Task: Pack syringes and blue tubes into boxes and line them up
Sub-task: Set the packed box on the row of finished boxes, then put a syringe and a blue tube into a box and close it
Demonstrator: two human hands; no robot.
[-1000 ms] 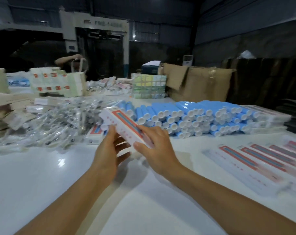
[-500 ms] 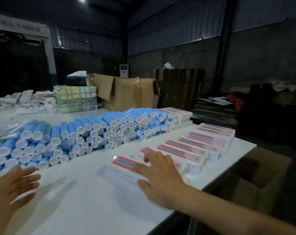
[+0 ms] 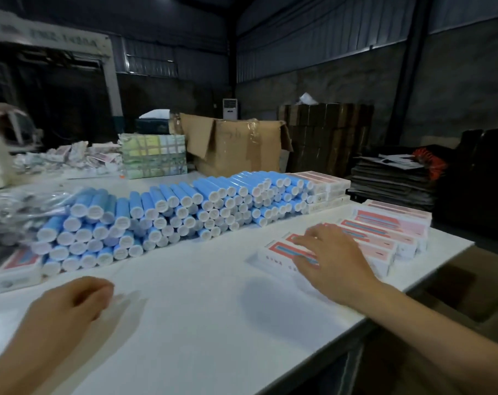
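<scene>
Resting flat on the nearest box (image 3: 282,253), right hand (image 3: 334,258) has fingers spread and straight, palm down, gripping nothing. That box lies at the near end of a row of boxes (image 3: 384,232), side by side, running toward the table's far right corner. White table (image 3: 202,323) carries everything.

Left hand (image 3: 68,306) hovers low over the table near the front left, fingers loosely curled, holding nothing; blurred, so finer finger detail can't be told.

Blue tubes (image 3: 185,212) sit stacked in a long pile across the table's middle, white caps facing the camera, well apart from both hands. Bagged syringes (image 3: 16,212) in clear wrap lie in a heap at the left, touching the tube pile's left end. One more box (image 3: 16,266) sits at the front left beside the tubes.

Behind: stacked pink-topped boxes (image 3: 325,186) at the tube pile's right end, an open cardboard carton (image 3: 236,146), a pale printed pack (image 3: 153,155).
</scene>
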